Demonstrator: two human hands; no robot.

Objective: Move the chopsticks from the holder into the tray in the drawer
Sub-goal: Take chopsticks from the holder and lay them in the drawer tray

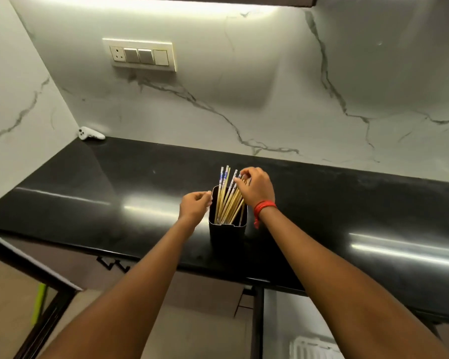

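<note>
A: Chopsticks (pixel 227 196) are standing bunched in the black holder (pixel 227 231) on the counter (pixel 347 203). Is anything gripping them?

B: The right hand (pixel 255 187) is pinching their tops; the left hand (pixel 195 204), fingers curled, is touching the holder's rim. Gathering them all before lifting looks wise.

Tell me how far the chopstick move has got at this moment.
Nothing looks moved yet: the chopsticks stand bunched in the black holder. In hand: the right hand pinches their tops while the left hand touches the holder's rim. Left: lifting them and placing them in the drawer tray, barely visible at bottom.
</note>
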